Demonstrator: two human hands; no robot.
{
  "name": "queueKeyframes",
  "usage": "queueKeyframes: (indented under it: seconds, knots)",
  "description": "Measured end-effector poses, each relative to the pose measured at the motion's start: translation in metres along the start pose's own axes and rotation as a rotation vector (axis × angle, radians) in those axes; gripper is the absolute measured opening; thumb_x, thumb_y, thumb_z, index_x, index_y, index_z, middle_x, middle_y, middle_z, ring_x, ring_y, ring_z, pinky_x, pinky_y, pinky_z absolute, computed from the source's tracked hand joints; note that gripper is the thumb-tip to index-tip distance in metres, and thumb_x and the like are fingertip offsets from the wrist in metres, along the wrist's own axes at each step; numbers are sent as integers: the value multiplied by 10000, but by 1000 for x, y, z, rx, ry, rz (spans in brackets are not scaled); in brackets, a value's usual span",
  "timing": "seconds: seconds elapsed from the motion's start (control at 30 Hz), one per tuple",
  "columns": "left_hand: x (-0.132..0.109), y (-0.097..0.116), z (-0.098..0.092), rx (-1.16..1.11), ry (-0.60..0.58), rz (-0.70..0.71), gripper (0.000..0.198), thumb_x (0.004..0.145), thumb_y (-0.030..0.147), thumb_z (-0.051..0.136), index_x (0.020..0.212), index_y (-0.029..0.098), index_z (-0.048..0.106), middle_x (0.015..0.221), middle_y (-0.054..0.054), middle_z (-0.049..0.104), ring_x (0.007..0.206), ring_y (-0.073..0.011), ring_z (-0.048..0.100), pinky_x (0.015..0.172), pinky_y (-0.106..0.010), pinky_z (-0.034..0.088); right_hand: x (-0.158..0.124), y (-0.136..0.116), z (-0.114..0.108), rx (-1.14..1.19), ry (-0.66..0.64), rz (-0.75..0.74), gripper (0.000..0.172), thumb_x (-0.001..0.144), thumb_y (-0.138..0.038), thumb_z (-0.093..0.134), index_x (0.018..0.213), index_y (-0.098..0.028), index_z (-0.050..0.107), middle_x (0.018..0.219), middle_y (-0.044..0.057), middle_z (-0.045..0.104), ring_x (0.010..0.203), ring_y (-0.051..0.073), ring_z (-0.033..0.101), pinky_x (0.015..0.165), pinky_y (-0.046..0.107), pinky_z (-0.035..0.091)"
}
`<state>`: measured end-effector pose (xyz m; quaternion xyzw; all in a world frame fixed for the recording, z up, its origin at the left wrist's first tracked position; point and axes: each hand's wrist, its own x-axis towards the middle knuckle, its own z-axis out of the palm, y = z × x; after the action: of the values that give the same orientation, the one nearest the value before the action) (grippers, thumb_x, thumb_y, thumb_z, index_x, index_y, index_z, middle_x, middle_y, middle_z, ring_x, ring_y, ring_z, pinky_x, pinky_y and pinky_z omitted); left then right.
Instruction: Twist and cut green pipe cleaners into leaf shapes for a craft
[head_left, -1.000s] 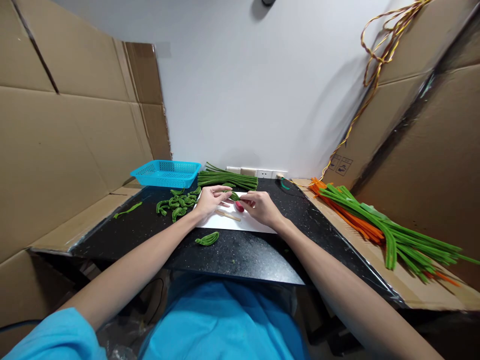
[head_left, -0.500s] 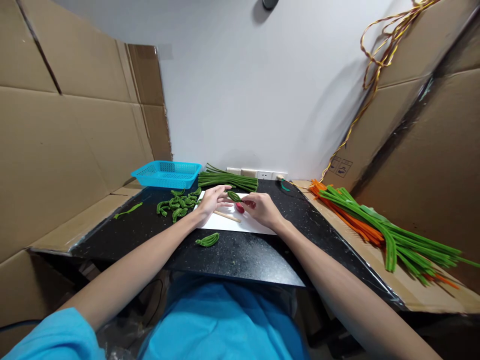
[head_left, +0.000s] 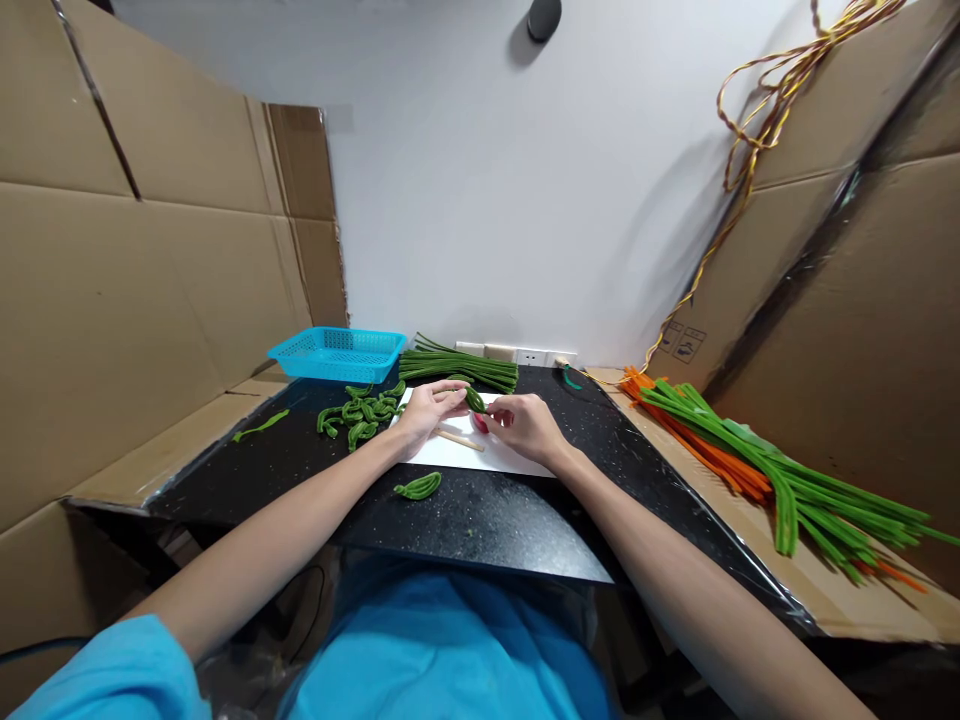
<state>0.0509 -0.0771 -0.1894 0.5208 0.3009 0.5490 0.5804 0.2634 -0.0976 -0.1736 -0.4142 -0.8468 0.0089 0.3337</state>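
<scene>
Fingertips (head_left: 493, 408) of the right hand (head_left: 529, 428) are pinched on the near end of a leaf-shaped green chenille loop (head_left: 475, 400), which sits between the two hands, over a white sheet (head_left: 495, 461). Its long axis slants from about eleven o'clock to five, so from that pinch the loop lies toward eleven, and the right hand holds its five-o'clock tip. The left hand (head_left: 427, 415) stands at nine o'clock to the loop, its fingers (head_left: 448, 387) loosely extended to the far edge; whether they grip the loop or only brush it, I cannot tell at this size. Toward six o'clock, just below the loop, a red object (head_left: 480, 424) shows against the sheet, with a slim wooden stick (head_left: 460, 440) at seven. Farther out at seven, one loose green leaf (head_left: 420, 487) rests on the black tabletop (head_left: 480, 530); a heap of curled green pieces (head_left: 361, 410) lies at nine, a blue basket (head_left: 334, 371) at ten, and a bundle of dark green stems (head_left: 459, 368) near twelve.
</scene>
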Motion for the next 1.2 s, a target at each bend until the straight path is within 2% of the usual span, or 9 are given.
queueKeyframes:
  seconds: [0.13, 0.23, 0.33, 0.57, 0.67, 0.8, 0.93, 1.07, 1.2]
  knots:
    - [-1, 0, 0, 24, 26, -18, 407, 730, 396, 939, 948, 91, 782, 921, -135, 814, 784, -196, 772, 850, -366, 638, 0, -3, 0, 31, -29, -18, 140, 871, -227, 715, 743, -180, 749, 688, 16, 715, 592, 121, 560, 586, 250, 318]
    - [-2, 1, -1, 38, 32, -12, 430, 709, 433, 944, 930, 96, 795, 888, -121, 810, 754, -186, 764, 781, -332, 637, 0, -3, 0, 29, -25, -21, 133, 861, -209, 707, 735, -174, 731, 682, 12, 705, 588, 116, 549, 581, 249, 307]
    - [-2, 1, -1, 42, 21, -1, 442, 702, 452, 943, 934, 105, 798, 889, -110, 809, 757, -182, 762, 784, -329, 637, 0, -4, -1, 26, -28, -17, 138, 862, -205, 701, 730, -173, 723, 683, 10, 702, 589, 115, 544, 583, 248, 307]
    - [1, -4, -1, 66, 42, 59, 421, 784, 422, 891, 1014, 90, 772, 987, -148, 816, 880, -222, 789, 952, -412, 622, 0, -4, -3, -18, -17, 3, 171, 890, -235, 696, 731, -190, 742, 680, 2, 698, 586, 116, 549, 585, 249, 302]
    - [4, -8, -5, 102, 102, 98, 346, 847, 373, 836, 1045, 102, 750, 1017, -153, 814, 886, -223, 796, 933, -408, 627, 1, -1, -1, -49, 11, 44, 163, 891, -248, 706, 739, -200, 744, 692, 7, 712, 581, 121, 558, 585, 249, 304]
    - [8, -11, -8, 173, 151, 145, 286, 897, 364, 764, 1031, 115, 726, 970, -144, 810, 809, -205, 789, 820, -365, 634, 2, 9, 2, -88, 84, 140, 126, 908, -273, 702, 839, -204, 782, 699, 28, 725, 581, 144, 579, 578, 251, 307]
    - [7, -9, -3, 264, 107, 208, 336, 907, 396, 735, 1089, 114, 722, 932, -132, 802, 778, -207, 765, 738, -325, 601, 1, 19, 2, -86, 122, 177, 141, 934, -308, 693, 919, -219, 801, 699, 26, 729, 589, 154, 607, 583, 246, 330]
    - [3, -9, 6, 337, 14, 271, 422, 926, 379, 710, 1270, 136, 688, 1017, -108, 790, 972, -220, 741, 867, -312, 552, 0, 23, 6, -48, 64, 114, 159, 946, -312, 675, 939, -218, 803, 684, 14, 718, 573, 138, 585, 585, 239, 342]
    - [2, -9, 9, 418, -11, 321, 466, 892, 285, 728, 1338, 168, 661, 879, -33, 728, 904, -196, 689, 883, -307, 514, 0, 24, 10, -30, 32, 85, 187, 958, -301, 644, 930, -205, 802, 666, 14, 703, 549, 128, 551, 573, 244, 331]
